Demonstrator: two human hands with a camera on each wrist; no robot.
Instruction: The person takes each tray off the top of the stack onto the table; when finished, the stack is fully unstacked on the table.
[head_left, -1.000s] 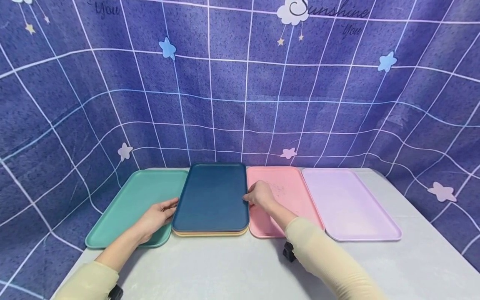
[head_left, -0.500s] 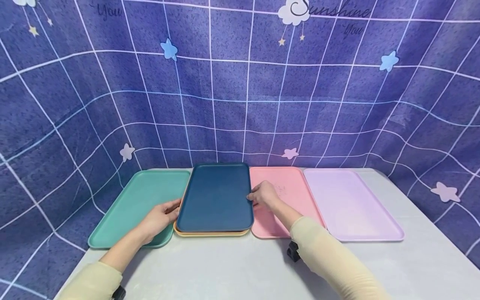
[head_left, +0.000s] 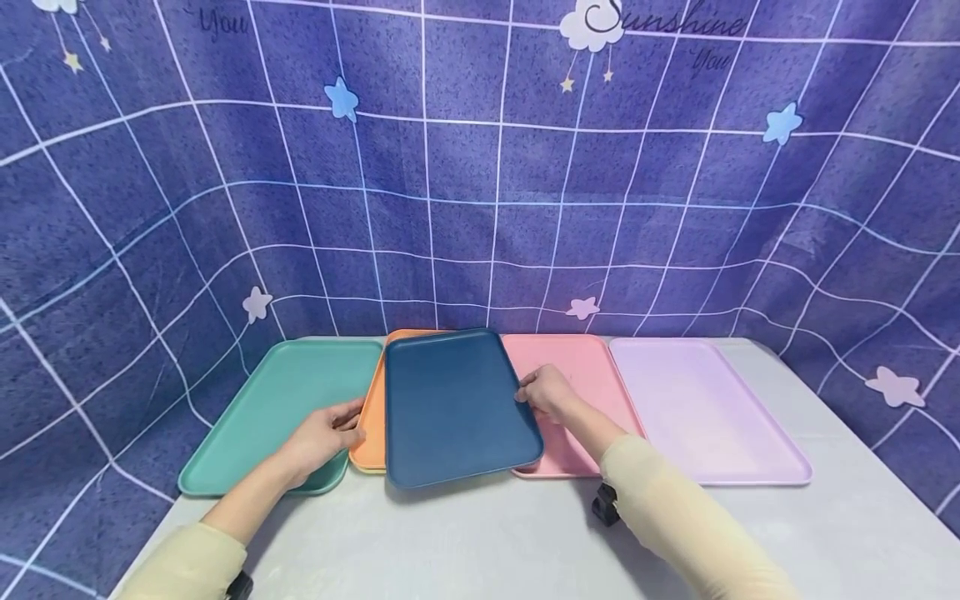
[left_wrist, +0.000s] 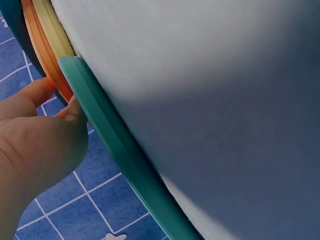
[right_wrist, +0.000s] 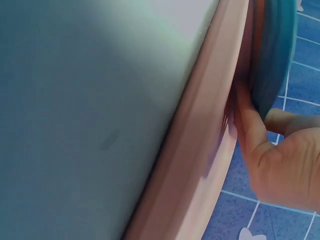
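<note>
A dark blue tray (head_left: 457, 408) lies turned and tilted over an orange tray (head_left: 371, 450), its near edge out past the orange one. My right hand (head_left: 551, 392) pinches the blue tray's right edge; in the right wrist view the thumb is on top and the fingers (right_wrist: 250, 122) are underneath. At the orange tray's left edge, my left hand (head_left: 318, 442) holds on with the thumb over the rim and the fingers at its side. Below the orange tray, a yellow tray (left_wrist: 52, 27) shows in the left wrist view.
A green tray (head_left: 292, 392) lies to the left, partly under my left hand. On the right are a pink tray (head_left: 570, 358), under my right hand, and a lilac tray (head_left: 697, 408). Behind the grey-white table (head_left: 450, 542) hangs a blue patterned curtain (head_left: 465, 167).
My right hand has drawn the dark blue tray rightward and toward me, turning it off the stack. The orange tray's left side has come into view. My left hand has stayed at the stack's edge.
</note>
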